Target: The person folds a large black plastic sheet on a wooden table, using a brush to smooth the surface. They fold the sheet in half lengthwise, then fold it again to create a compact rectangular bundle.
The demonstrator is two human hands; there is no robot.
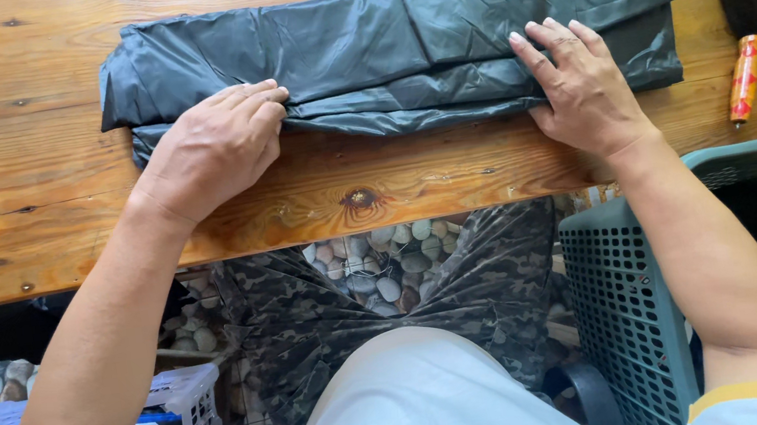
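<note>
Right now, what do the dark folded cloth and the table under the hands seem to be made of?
Dark folded cloth: probably thin synthetic fabric such as nylon, with a slight sheen and sharp creases. Table: wood, seemingly varnished, showing grain and dark knots.

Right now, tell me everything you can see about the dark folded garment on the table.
The dark grey garment looks like thin, shiny, wrinkled fabric, folded into a long flat band lying crosswise on the wooden table. The left hand presses its near-left edge; the right hand lies flat on its right part.
</note>
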